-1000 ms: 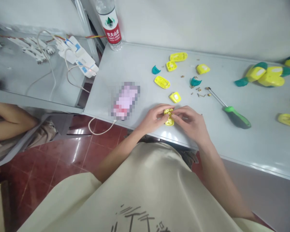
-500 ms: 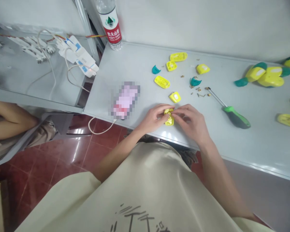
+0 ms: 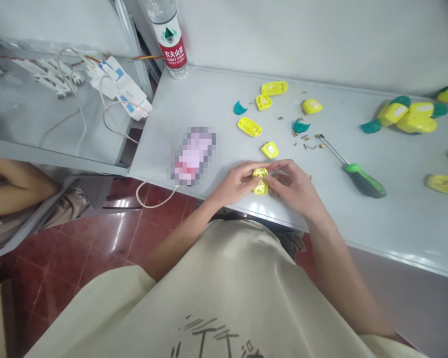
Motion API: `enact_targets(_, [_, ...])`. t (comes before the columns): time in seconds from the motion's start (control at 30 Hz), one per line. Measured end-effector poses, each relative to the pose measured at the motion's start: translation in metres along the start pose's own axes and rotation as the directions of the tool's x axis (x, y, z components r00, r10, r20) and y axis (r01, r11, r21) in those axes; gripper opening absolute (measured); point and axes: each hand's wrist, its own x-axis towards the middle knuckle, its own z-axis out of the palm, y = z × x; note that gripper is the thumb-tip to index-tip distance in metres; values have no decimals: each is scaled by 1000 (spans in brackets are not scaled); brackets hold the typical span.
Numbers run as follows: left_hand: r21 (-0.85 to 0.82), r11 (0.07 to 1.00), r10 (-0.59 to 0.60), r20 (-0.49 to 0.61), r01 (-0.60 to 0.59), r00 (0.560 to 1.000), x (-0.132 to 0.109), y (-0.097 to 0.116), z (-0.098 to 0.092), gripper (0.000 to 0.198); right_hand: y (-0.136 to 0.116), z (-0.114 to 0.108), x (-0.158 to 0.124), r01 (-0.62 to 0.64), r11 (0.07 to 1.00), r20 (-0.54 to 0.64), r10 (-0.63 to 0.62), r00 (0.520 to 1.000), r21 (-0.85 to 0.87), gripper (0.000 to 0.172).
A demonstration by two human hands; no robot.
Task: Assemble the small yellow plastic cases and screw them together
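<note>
Between my two hands, near the table's front edge, is a yellow plastic shell half (image 3: 260, 188) with its ribbed inside facing up. My left hand (image 3: 238, 182) grips its left side, the thumb pressed on the inside. From the other side my right hand (image 3: 291, 186) closes on the shell too, thumb and fingertips at its upper right. Whether a small part sits under the fingertips I cannot make out. Just beyond the hands lies a yellow cap piece (image 3: 270, 149) with a white patch. Another yellow shell half (image 3: 250, 127) rests farther back.
A green-and-black screwdriver (image 3: 365, 180) lies to the right, its tip near small brass-coloured pieces (image 3: 309, 146) and a teal part (image 3: 301, 126). Assembled yellow-and-teal items (image 3: 406, 115) are at the far right. On the left are a blurred-out phone (image 3: 194, 155) on a cable and a water bottle (image 3: 172, 47).
My right hand's fingers have shifted slightly upward and curled more over the shell's top edge. A small piece now shows beside that hand. My left hand stays on the shell.
</note>
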Motion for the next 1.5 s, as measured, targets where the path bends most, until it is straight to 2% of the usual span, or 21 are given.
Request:
enact_targets(0.3, [-37,999,-5,-5,5,1000,-1,1,0,39,-1,1,3,-27,1000,-1,27,1000,13,36])
enact_targets(0.47, [-87,995,-50,-49,46,998,0,8,1,41,-13,-3,-2,3,1000,-19,-3,1000,-18,31])
enact_targets(0.53, [-116,989,-95,-42,90,995,1,12,1,43,-18,-12,-4,18,998,-54,-21,998,-56,27])
enact_targets(0.63, [-189,973,-145,-33,136,989,1,13,-1,48,-20,-35,-6,22,990,-233,-54,971,-140,23])
enact_targets(0.7, [-228,964,-148,-44,135,988,1,11,-2,50,-17,-54,-7,-37,978,-367,-42,929,-207,24])
enact_targets(0.8, [-250,960,-147,-73,125,986,1,8,-1,52,-13,-77,-6,-164,934,-466,-3,885,-319,23])
enact_targets(0.9, [-255,959,-154,-103,123,983,0,6,0,54,-12,-93,-2,-238,859,-477,-9,879,-454,20])
enact_targets(1.0, [-279,951,-171,-120,132,978,1,7,-2,55,-13,-101,3,-250,790,-420,-11,908,-561,21])
enact_targets(1.07, [-334,934,-187,-142,130,972,2,9,-3,54,-14,-103,5,-226,787,-374,-6,927,-573,22])
enact_targets(1.2, [-482,871,-231,-230,95,946,4,16,-6,45,-15,-86,2,-163,824,-290,-2,957,-543,24])
enact_targets(1.3, [-507,857,-259,-274,90,926,5,19,-6,44,-12,-52,-3,5,849,-119,-79,990,-529,23])
enact_targets(1.4, [-472,878,-238,-285,81,929,5,17,-4,45,-6,-11,-7,145,836,48,-141,989,-529,25])
enact_targets(1.5, [-421,905,-188,-284,54,940,4,12,-2,47,-2,16,-6,168,782,59,-166,984,-600,24])
